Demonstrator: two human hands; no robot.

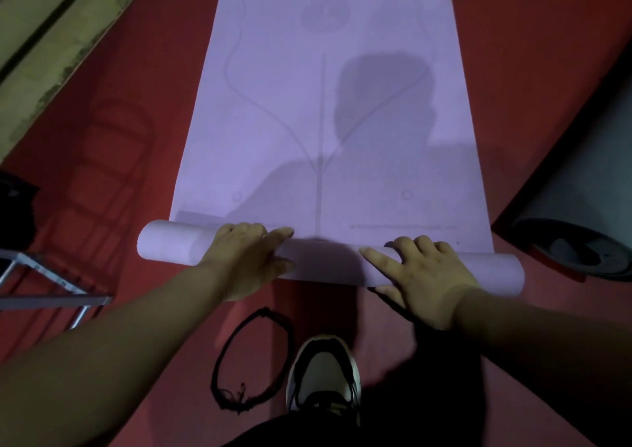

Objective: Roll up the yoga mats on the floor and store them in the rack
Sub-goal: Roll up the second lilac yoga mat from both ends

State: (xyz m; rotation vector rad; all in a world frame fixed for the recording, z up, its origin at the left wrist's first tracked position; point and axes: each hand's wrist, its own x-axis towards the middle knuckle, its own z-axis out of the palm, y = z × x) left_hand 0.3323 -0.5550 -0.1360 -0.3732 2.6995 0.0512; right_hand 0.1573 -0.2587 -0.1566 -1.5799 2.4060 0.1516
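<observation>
A lilac yoga mat (pixel 328 111) with printed alignment lines lies stretched away from me on the red floor. Its near end is wound into a short roll (pixel 325 265) lying crosswise. My left hand (pixel 246 258) lies on top of the roll left of centre, fingers curled over its far side. My right hand (pixel 424 272) lies on the roll right of centre, fingers likewise bent over the top. A dark mat (pixel 581 187) lies at the right, its near end rolled.
A grey metal rack frame (pixel 51 293) stands at the left edge. A black cord loop (pixel 253 357) lies on the floor by my shoe (pixel 323 375). A pale wall base (pixel 51 36) runs along the upper left.
</observation>
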